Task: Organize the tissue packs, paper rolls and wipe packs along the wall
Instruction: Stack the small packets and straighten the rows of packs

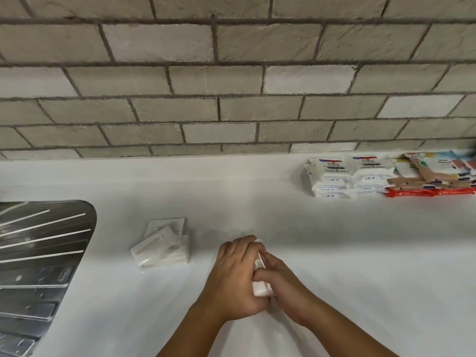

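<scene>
Both my hands meet at the middle of the white counter. My left hand (237, 276) and my right hand (283, 282) grip a small stack of white tissue packs (260, 288) between them; only its edges show. A loose pile of white tissue packs (163, 244) lies to the left of my hands. By the wall at the right, white wipe packs (347, 176) stand stacked in two piles, with colourful packs (432, 171) piled beside them on a red pack (427, 192).
A steel sink drainboard (38, 253) fills the left edge. The grey brick wall (231, 86) runs along the back of the white counter (360, 253). The colourful packs run out of view at the right edge.
</scene>
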